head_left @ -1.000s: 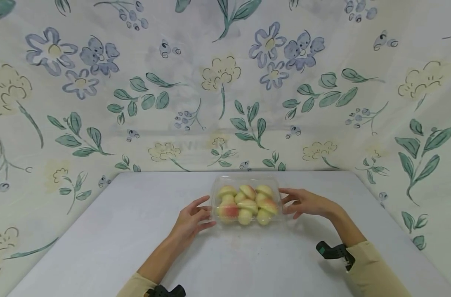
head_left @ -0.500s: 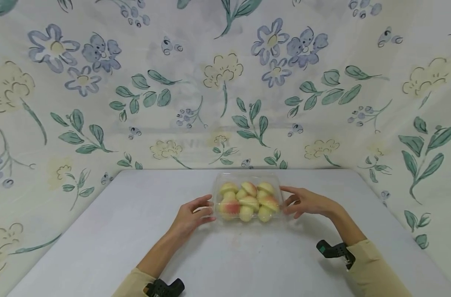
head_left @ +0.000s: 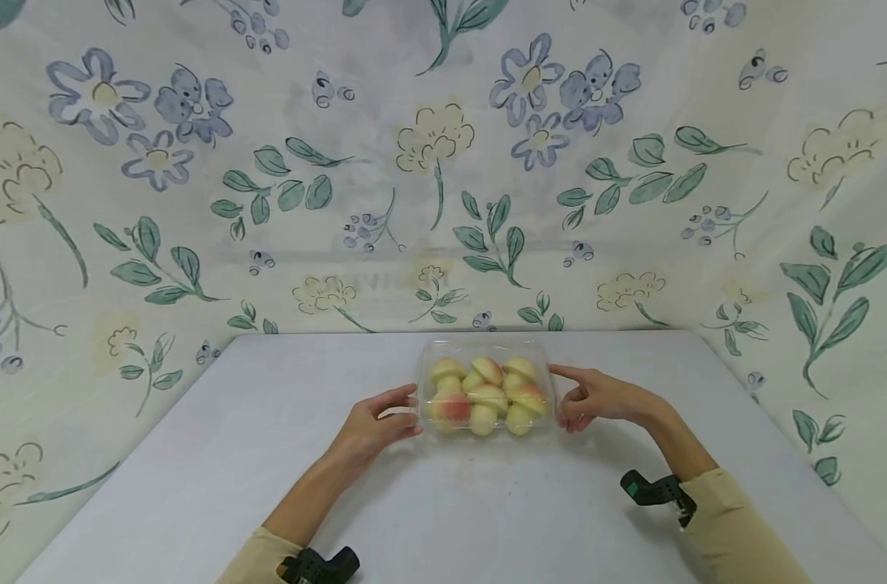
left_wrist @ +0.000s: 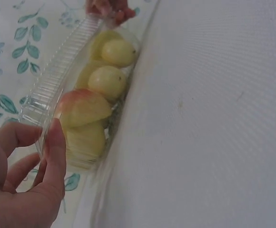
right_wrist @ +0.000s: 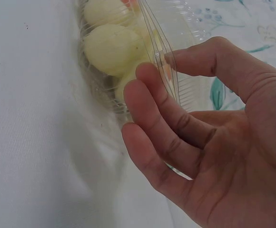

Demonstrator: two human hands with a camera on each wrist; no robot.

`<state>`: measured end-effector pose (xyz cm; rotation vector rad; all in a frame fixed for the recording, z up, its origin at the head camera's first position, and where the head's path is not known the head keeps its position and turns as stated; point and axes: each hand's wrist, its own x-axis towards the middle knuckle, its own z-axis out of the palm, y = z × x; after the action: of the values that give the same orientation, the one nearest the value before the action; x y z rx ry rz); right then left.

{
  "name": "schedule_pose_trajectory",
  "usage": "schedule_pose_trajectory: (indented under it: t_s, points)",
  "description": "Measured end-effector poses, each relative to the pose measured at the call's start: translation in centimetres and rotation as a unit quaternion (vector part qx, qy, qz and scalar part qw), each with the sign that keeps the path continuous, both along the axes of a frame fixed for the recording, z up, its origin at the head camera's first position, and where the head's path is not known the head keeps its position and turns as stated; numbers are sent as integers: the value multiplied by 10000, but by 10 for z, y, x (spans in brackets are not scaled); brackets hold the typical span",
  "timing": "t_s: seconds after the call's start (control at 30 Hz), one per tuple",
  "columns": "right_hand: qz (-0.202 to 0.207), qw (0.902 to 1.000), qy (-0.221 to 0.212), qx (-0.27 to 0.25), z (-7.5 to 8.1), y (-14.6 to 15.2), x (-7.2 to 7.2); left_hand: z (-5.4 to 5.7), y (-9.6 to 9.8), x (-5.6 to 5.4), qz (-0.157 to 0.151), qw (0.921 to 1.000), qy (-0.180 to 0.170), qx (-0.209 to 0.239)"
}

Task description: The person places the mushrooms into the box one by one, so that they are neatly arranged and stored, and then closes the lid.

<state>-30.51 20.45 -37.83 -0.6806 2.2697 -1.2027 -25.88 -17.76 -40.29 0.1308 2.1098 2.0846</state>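
A clear plastic clamshell box (head_left: 485, 349) sits towards the far edge of the table, with several pale yellow, red-blushed pieces of fruit (head_left: 450, 407) inside. At its left end, my left hand (head_left: 373, 423) pinches the rim between thumb and fingers; the left wrist view shows the ribbed box edge (left_wrist: 38, 107) between the fingertips (left_wrist: 55, 130). My right hand (head_left: 595, 395) is at the opposite end. In the right wrist view its digits pinch the rim (right_wrist: 164, 52) from both sides, the lower fingers (right_wrist: 140, 97) bent below it. The lid lies over the fruit.
A white table (head_left: 480, 519) extends in front of the box and to both sides. Behind it hangs a floral cloth (head_left: 443, 203). Black wrist cameras (head_left: 658, 496) are strapped over the beige sleeves (head_left: 742, 523).
My right hand's lower fingers have curled in closer at the box's right end. The left fingers have drawn together at the left rim. The box stays in nearly the same place.
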Motion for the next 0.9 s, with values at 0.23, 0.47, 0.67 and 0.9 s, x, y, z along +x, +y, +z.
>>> schedule_pose_trajectory:
  t_s: [0.23,0.47,0.67,0.9]
  points:
    - [13,10000,-18,-86,-1,0,1,-1,-1,-3,-62,9999,67,60]
    - [126,9996,61,-227,-5,1,1,-1,-1,-5,-85,9999,-79,-48]
    - [268,9992,167,-258,-5,2,1,-2,-2,-4,-138,9998,-70,-125]
    - [258,9993,215,-189,-4,1,2,-2,-2,-4,-159,9997,-13,-185]
